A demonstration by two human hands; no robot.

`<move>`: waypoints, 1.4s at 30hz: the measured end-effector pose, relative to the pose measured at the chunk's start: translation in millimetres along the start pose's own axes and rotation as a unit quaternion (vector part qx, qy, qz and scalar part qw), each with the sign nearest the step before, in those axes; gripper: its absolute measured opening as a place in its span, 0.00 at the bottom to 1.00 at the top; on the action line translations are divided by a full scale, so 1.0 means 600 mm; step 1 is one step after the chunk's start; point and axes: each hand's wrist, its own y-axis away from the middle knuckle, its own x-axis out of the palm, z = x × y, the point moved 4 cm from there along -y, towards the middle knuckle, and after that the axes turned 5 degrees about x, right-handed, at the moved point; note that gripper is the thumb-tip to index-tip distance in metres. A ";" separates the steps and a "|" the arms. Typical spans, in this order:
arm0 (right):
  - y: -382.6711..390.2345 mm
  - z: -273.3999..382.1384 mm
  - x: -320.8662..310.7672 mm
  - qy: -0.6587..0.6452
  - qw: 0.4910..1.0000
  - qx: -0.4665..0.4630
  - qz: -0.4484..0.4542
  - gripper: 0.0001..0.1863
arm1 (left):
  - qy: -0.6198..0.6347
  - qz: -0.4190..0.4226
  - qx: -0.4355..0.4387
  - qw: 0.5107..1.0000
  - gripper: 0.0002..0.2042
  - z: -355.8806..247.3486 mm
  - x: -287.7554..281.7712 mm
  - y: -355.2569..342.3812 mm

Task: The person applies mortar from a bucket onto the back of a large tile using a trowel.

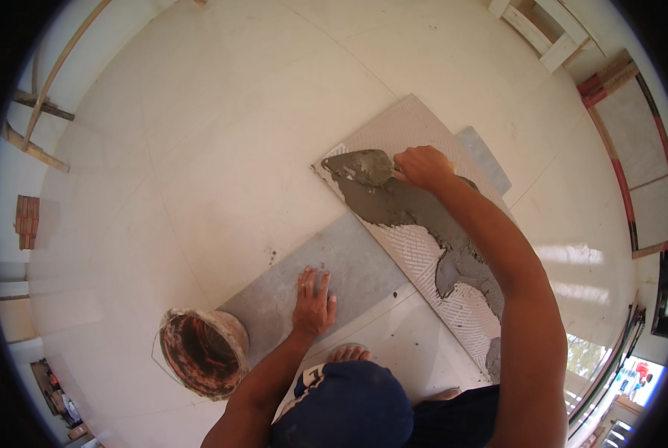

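Note:
My right hand grips a trowel coated in grey mortar, held over the upper left corner of a large tile lying ribbed face up. Wet mortar covers a band across that tile, with bare ribbed patches along its lower left edge. My left hand rests with fingers apart on a smooth grey tile alongside. Left of that hand stands a stained bucket with mortar residue inside.
A small grey tile piece sticks out beyond the ribbed tile. Stacked bricks and wooden pieces lie along the left side. Framed tiles and a white wooden object are at the right. My feet are just below my left hand.

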 end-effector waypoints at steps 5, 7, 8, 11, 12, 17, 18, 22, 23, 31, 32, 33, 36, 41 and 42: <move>0.030 -0.039 0.024 -0.100 0.986 0.132 -0.014 0.21 | 0.009 -0.031 0.019 0.999 0.29 -0.002 -0.005 -0.003; 0.049 -0.066 0.040 -0.113 0.975 0.190 0.022 0.22 | 0.011 -0.022 0.012 1.000 0.29 -0.005 -0.001 -0.002; 0.056 -0.077 0.041 -0.122 0.968 0.218 0.036 0.22 | 0.007 -0.018 0.009 1.000 0.29 -0.001 -0.003 -0.003; 0.111 -0.116 0.037 -0.135 0.945 0.297 -0.013 0.24 | 0.002 -0.031 0.008 0.999 0.29 -0.006 -0.002 -0.006; 0.128 -0.119 0.037 -0.137 0.947 0.290 -0.006 0.23 | 0.006 -0.032 0.010 0.999 0.29 -0.005 -0.003 -0.005; 0.205 -0.060 0.035 -0.113 0.978 0.176 0.005 0.20 | 0.005 -0.026 0.009 1.000 0.29 -0.006 -0.001 0.000; 0.208 -0.043 0.037 -0.092 0.986 0.140 0.012 0.18 | 0.003 -0.030 0.012 0.999 0.29 -0.003 -0.001 -0.003; 0.203 -0.021 0.060 -0.034 0.998 0.051 -0.002 0.14 | 0.008 -0.033 0.023 0.999 0.29 -0.003 -0.001 -0.003; 0.197 -0.023 0.066 -0.026 0.999 0.041 -0.016 0.14 | 0.012 -0.032 0.023 0.999 0.29 -0.005 -0.002 -0.004; 0.049 -0.093 0.038 -0.052 0.986 0.145 -0.056 0.13 | -0.006 -0.024 0.023 0.999 0.28 -0.006 -0.003 -0.005; 0.036 -0.102 0.034 -0.060 0.983 0.168 -0.036 0.13 | -0.006 -0.020 0.020 1.000 0.28 -0.007 -0.003 -0.004; 0.029 -0.112 0.030 -0.084 0.977 0.195 -0.026 0.14 | -0.008 -0.021 0.021 1.000 0.28 -0.007 -0.003 -0.005; 0.025 -0.130 0.039 -0.157 0.951 0.268 -0.008 0.18 | -0.009 -0.024 0.023 0.999 0.28 -0.005 -0.004 -0.005; 0.093 -0.122 0.080 -0.225 0.915 0.333 0.037 0.23 | 0.005 -0.032 0.014 0.999 0.28 -0.003 0.001 -0.005; 0.119 -0.118 0.082 -0.230 0.920 0.315 0.033 0.24 | 0.002 -0.032 0.012 0.999 0.28 -0.001 0.001 -0.001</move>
